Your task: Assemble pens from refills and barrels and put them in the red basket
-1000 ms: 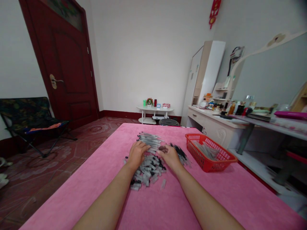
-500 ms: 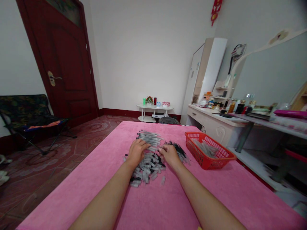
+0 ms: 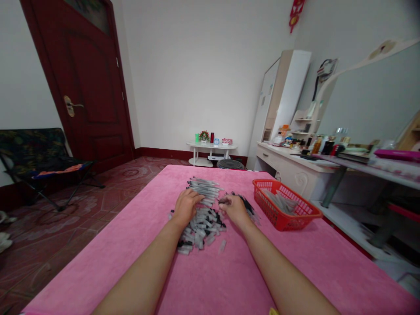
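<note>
A heap of small grey and black pen caps (image 3: 200, 229) lies on the pink table cover (image 3: 295, 258). Behind it sits a stack of grey pen barrels (image 3: 203, 187), and a bunch of black refills (image 3: 246, 206) lies to the right. My left hand (image 3: 186, 205) rests on the near edge of the barrel stack with fingers curled over it. My right hand (image 3: 233, 207) is closed in a pinch on a thin dark piece beside the refills; I cannot make out what it is.
A red plastic basket (image 3: 285, 205) with several grey pens stands at the right of the table. Beyond are a white dresser (image 3: 288, 164) with bottles, a small white side table (image 3: 211, 151), a dark folding chair (image 3: 36, 157) and a red door (image 3: 88, 83).
Both hands stay at the piles. My right hand has edged slightly back toward the refills; the camera has tipped a little.
</note>
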Demonstrator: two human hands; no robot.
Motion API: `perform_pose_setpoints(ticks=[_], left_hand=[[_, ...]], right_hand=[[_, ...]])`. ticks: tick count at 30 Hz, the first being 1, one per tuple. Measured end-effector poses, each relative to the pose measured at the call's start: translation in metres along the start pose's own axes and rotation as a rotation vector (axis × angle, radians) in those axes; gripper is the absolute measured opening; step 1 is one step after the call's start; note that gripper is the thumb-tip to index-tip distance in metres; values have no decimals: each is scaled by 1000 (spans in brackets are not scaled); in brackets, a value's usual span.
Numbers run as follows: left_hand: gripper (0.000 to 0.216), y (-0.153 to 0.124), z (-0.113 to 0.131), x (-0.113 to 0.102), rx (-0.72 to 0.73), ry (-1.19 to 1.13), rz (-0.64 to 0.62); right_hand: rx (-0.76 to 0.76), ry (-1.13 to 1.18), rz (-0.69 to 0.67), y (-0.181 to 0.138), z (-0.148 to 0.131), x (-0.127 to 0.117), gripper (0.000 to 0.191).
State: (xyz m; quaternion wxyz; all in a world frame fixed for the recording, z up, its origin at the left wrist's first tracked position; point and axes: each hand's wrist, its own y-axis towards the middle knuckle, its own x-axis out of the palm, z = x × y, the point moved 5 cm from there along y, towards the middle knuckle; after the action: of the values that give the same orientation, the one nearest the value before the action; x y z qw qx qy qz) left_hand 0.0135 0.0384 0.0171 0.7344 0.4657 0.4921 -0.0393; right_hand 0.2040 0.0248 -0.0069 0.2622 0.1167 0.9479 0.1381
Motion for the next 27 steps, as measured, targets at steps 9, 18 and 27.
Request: perform_pose_setpoints(ticks=[9, 18, 27], left_hand=[[41, 0, -3, 2, -13, 29, -13], [39, 1, 5, 2, 56, 6, -16], [44, -1, -6, -1, -48, 68, 27]], right_hand=[[10, -37, -141, -1, 5, 0, 10], [-101, -186, -83, -12, -20, 5, 14], [2, -400, -169, -4, -22, -50, 9]])
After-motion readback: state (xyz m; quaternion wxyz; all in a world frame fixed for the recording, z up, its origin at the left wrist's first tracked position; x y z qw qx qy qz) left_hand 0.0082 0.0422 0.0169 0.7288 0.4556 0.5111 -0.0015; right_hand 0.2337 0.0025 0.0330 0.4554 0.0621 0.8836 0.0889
